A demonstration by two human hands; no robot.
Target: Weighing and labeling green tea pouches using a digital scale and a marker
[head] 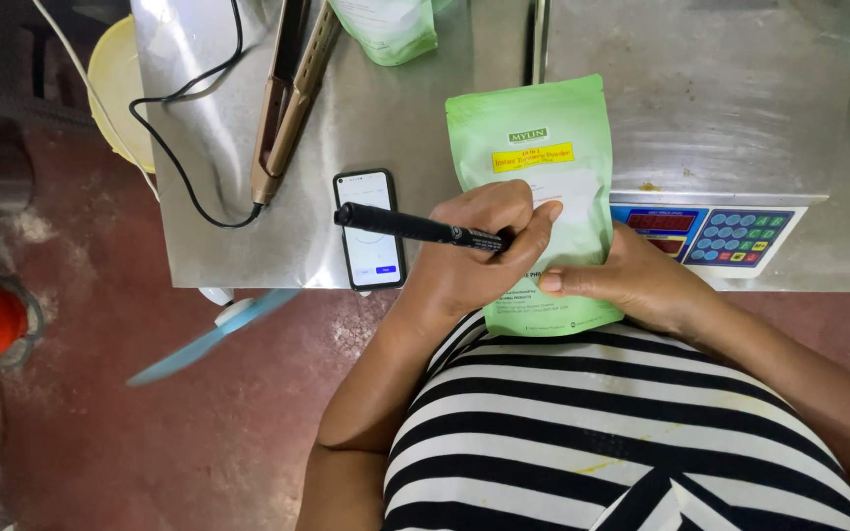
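The person leans over the edge of a steel table [346,147], and both forearms come up from the bottom of the frame toward the middle. The left arm rises from the lower left, bent at the elbow, and the left hand [474,246] is curled over the green pouch [538,177] at the centre. Its fingers are closed tightly around a black pen [415,228]. The pen lies almost level; its long axis runs from left to right, with the free back end pointing to the left, above the phone, and the writing end hidden under the fingers at the white label area of the pouch. I cannot see if the tip touches the label.

The right arm comes from the lower right. The right hand [632,280] lies nearly flat on the lower right part of the pouch, fingers together and stretched to the left, pressing it down, not gripping it.

The pouch lies flat with its long axis running from top to bottom of the frame, its sealed top toward the upper part. Its lower end hangs a little over the table edge, and its right side rests on the front of a weighing scale [720,236] with blue keys.

Left of the pouch lies a phone [369,228] with lit screen, and further up-left a flat heat tool [287,98] with a black cable.
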